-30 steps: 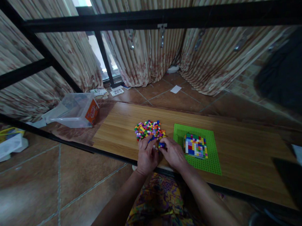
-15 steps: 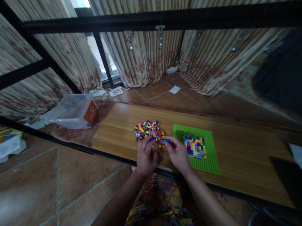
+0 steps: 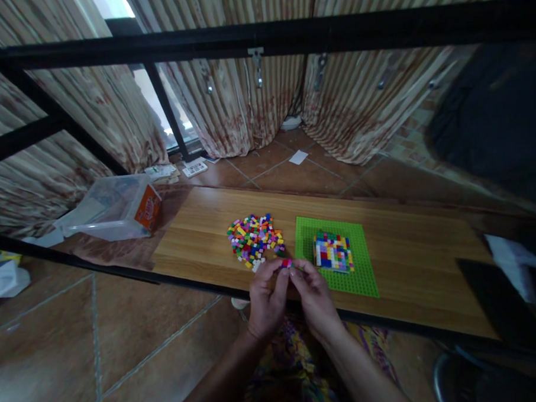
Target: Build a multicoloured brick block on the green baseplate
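My left hand (image 3: 267, 299) and my right hand (image 3: 315, 292) meet at the fingertips over the front of the wooden table. Both are closed in a pinch around a few small toy bricks (image 3: 287, 263), red and pink ones among them. Just beyond my left hand lies a loose pile of many-coloured bricks (image 3: 254, 237). To the right of my right hand is a green baseplate (image 3: 364, 268), bearing a low, square block built of mixed-colour bricks (image 3: 335, 251). How the held bricks join is too small to tell.
A clear plastic box (image 3: 113, 213) with an orange label stands left of the table (image 3: 198, 228). A black frame bar (image 3: 261, 38) crosses in front of striped curtains (image 3: 255, 107). At the table's right end are a dark flat object (image 3: 489, 292) and white paper (image 3: 510, 261).
My left hand has left the brick pile and come over to my right hand. Both now hold the small bricks together. The whole view has shifted slightly.
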